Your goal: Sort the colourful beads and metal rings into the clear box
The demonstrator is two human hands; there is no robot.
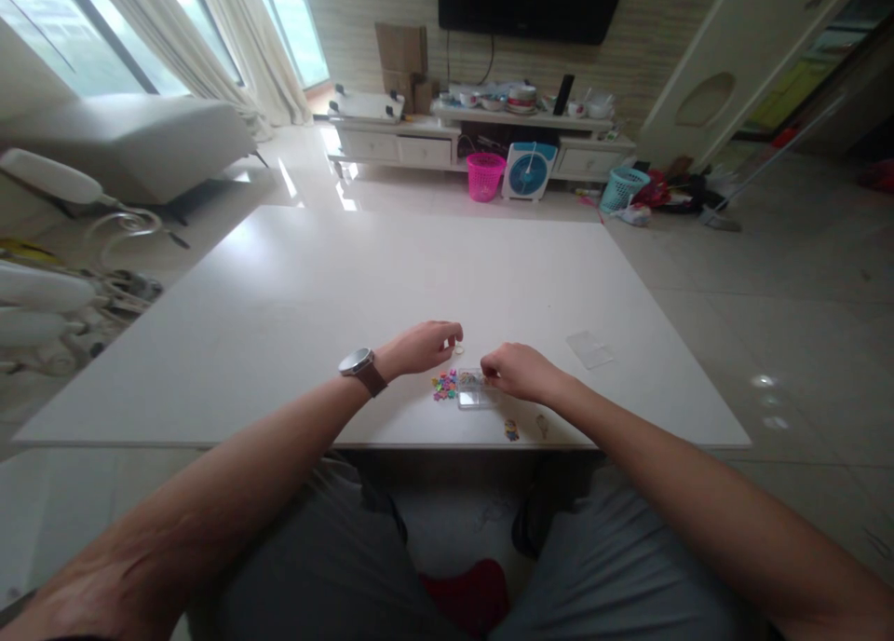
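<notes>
My left hand, with a watch on its wrist, rests on the white table with its fingers pinched together on a small pale piece. My right hand is curled closed over the edge of a small clear plastic box; what its fingers hold is hidden. A little heap of colourful beads lies just left of the box, between the two hands.
A clear lid lies on the table to the right. Two small charms sit near the front edge. Beyond the table are a pink basket, a blue fan, a TV cabinet and a sofa at left.
</notes>
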